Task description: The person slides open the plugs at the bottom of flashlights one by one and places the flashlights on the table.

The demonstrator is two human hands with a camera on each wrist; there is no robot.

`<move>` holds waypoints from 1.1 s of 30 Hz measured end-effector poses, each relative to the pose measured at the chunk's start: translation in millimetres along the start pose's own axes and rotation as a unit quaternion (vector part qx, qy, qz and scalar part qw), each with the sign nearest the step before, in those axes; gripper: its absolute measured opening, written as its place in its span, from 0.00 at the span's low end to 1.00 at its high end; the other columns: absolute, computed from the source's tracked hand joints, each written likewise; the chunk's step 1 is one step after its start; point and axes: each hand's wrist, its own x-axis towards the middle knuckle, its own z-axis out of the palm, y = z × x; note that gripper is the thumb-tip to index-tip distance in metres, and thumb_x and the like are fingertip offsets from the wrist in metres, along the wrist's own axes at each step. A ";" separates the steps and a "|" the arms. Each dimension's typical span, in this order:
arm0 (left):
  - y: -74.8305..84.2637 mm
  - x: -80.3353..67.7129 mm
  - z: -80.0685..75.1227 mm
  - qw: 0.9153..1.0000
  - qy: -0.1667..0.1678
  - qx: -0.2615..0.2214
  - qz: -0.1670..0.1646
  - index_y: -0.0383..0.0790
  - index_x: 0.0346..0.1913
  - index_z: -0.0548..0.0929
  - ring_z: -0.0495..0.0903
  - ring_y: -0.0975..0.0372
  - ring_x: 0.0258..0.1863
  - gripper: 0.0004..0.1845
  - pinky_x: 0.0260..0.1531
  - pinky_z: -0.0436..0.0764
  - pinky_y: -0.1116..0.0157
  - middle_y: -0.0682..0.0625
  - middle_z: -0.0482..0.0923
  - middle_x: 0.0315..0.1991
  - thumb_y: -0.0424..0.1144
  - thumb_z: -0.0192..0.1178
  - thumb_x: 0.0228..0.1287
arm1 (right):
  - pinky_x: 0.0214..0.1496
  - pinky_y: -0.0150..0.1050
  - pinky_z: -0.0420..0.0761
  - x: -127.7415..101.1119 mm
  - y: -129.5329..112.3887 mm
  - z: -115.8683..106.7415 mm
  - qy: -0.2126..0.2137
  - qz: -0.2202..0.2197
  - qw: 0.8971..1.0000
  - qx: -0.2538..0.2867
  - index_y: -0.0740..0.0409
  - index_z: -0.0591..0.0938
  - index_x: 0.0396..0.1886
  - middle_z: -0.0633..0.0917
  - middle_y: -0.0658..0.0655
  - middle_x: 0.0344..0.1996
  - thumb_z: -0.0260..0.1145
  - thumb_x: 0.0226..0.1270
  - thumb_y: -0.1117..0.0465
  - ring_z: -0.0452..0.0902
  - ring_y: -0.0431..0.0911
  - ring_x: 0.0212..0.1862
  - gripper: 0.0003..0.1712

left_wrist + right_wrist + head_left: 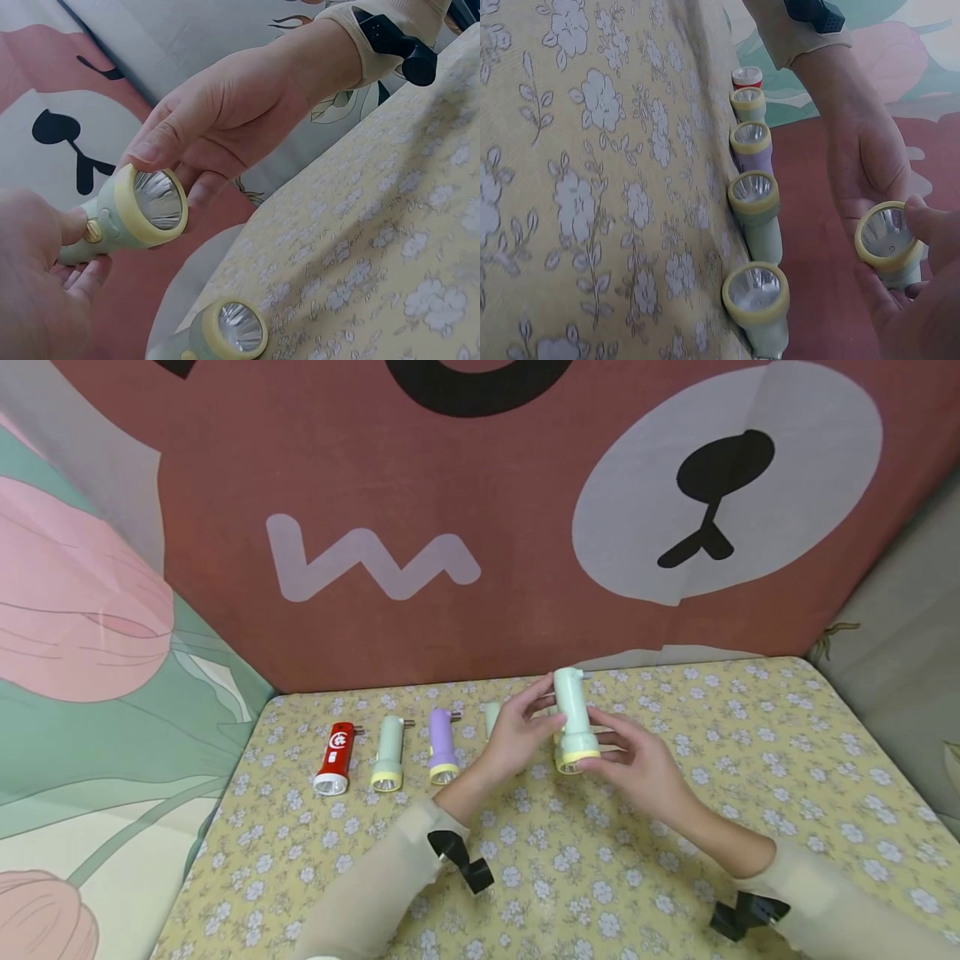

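Observation:
A mint-green flashlight with a yellow rim is held between both hands above the table. My left hand grips its body, thumb by the yellow switch in the left wrist view. At the lamp end, my right hand pinches the yellow rim between thumb and fingers. The lens faces my side. Behind the hands, a pale green flashlight and another green one lie on the table, largely hidden in the head view.
Left of the hands lie a red flashlight, a green flashlight and a purple flashlight in a row, lenses toward me. The floral tablecloth covers the table. A bear-print cloth rises along the back edge.

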 end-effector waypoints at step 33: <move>-21.0 34.9 61.6 0.998 0.032 -0.042 -0.028 0.35 0.75 0.67 0.77 0.55 0.63 0.32 0.56 0.80 0.68 0.43 0.73 0.68 0.26 0.62 0.70 | 0.45 0.35 0.87 -9.7 19.7 -61.8 -0.030 0.058 0.998 -0.019 0.68 0.67 0.75 0.71 0.74 0.67 0.68 0.69 0.71 0.79 0.32 0.52 0.36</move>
